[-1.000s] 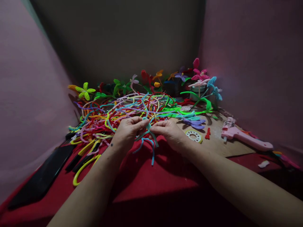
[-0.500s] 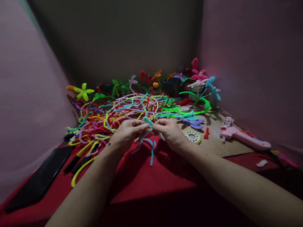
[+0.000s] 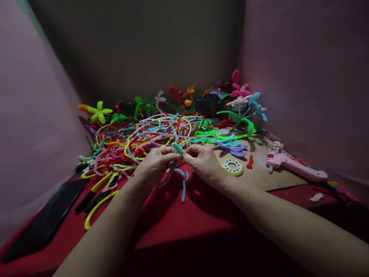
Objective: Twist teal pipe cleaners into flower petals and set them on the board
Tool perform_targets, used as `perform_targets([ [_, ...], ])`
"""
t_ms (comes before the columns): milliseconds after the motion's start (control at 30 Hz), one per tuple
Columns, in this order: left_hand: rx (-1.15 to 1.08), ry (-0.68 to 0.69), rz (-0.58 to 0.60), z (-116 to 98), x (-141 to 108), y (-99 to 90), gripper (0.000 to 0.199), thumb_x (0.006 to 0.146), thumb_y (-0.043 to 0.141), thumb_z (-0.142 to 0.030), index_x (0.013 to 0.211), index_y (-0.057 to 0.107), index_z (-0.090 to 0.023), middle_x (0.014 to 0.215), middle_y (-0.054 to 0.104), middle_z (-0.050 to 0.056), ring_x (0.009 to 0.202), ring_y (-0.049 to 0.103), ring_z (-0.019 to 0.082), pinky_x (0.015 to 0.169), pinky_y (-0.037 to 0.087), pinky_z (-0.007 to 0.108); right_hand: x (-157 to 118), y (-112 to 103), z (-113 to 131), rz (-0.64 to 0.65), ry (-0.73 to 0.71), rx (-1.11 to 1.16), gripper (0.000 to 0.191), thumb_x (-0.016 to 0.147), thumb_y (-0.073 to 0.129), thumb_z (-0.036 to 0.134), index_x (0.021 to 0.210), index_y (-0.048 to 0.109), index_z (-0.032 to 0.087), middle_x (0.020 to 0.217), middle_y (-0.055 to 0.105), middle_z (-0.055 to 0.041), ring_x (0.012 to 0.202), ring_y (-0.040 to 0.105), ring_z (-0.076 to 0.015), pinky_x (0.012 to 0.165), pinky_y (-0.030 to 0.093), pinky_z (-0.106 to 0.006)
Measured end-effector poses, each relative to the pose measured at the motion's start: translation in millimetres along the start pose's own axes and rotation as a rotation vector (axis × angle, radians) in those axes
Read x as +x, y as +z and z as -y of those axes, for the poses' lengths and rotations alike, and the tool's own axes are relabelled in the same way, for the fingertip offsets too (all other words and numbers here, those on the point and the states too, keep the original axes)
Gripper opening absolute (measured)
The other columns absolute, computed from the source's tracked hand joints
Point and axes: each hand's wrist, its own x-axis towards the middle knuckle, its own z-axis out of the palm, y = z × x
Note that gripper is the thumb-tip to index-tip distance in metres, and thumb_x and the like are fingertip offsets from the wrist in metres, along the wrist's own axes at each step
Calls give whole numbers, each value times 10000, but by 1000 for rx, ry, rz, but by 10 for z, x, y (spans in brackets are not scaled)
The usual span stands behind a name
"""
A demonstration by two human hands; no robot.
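Between the fingertips of both hands is a teal pipe cleaner piece [image 3: 178, 148] with a rounded, petal-like loop at its top. My left hand [image 3: 157, 163] pinches it from the left, fingers closed. From the right, my right hand [image 3: 203, 161] pinches the base of the same piece, its fingertips touching those of the left. Just below the hands, loose light-blue pipe cleaner pieces [image 3: 183, 188] lie on the red cloth [image 3: 184, 227]. A large tangle of coloured pipe cleaners [image 3: 150, 134] spreads behind the hands.
On a brown board [image 3: 259, 179] at right are a yellow-rimmed tape roll [image 3: 233, 166], purple petals [image 3: 233, 149], a red piece [image 3: 250, 161] and a pink glue gun [image 3: 296, 165]. Pliers [image 3: 98, 190] and a black flat object [image 3: 46, 219] lie left. Pipe-cleaner flowers [image 3: 99, 112] stand behind.
The blue-green tail that stuck out below my right fingers no longer shows. Both hands remain together on the teal piece, and the whole view has shifted slightly.
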Motion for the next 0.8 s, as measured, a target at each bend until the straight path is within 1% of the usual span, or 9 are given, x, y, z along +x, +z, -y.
perform_targets([
  [100,12,23,4,10,2,13,50,619,562,-154,589,581,-118,477,423,-40,434,336,49,447,255,201,-22,17,-20,-27,-63,-99,138,699,497,159,564,529,159,562,522,9,550,455,-96,567,353,-219],
  [233,-1,36,-35,35,19,26,65,578,520,-112,543,573,-123,453,413,-37,444,347,60,456,267,211,-54,40,-37,-43,-117,-217,141,711,490,160,580,540,168,588,554,-5,571,464,-107,583,344,-236],
  [300,-16,31,-67,34,28,42,65,549,513,-109,500,551,-129,439,407,-37,439,344,61,453,266,215,-62,47,-38,-40,-126,-246,143,714,487,163,581,541,166,598,562,-11,579,467,-110,588,343,-241],
  [367,-32,29,-92,23,35,63,55,517,511,-109,473,539,-129,431,402,-39,434,340,60,448,260,216,-63,49,-32,-30,-103,-238,139,710,488,170,581,539,162,598,561,-12,574,466,-109,584,342,-244],
  [500,-45,35,-114,11,44,95,44,481,504,-103,466,540,-123,432,403,-45,433,327,49,442,243,204,-43,41,-25,2,19,-78,133,679,500,186,551,514,157,556,513,11,544,438,-94,549,333,-231],
  [633,-47,34,-76,33,58,79,58,488,498,-81,486,525,-132,438,417,-56,431,318,44,445,233,194,-15,40,-64,42,174,169,169,650,528,226,509,472,151,505,433,41,500,374,-70,507,299,-217],
  [733,-26,31,-50,42,64,40,65,507,503,-78,492,533,-133,428,419,-58,423,317,44,450,237,197,-8,43,-90,46,191,268,194,647,547,248,504,461,148,501,400,53,488,335,-58,493,266,-215],
  [800,-3,15,-44,35,59,9,65,524,523,-90,522,574,-130,440,457,-48,431,348,51,461,256,202,-6,42,-90,51,189,299,177,640,559,239,514,475,146,510,414,53,495,347,-59,503,271,-217],
])
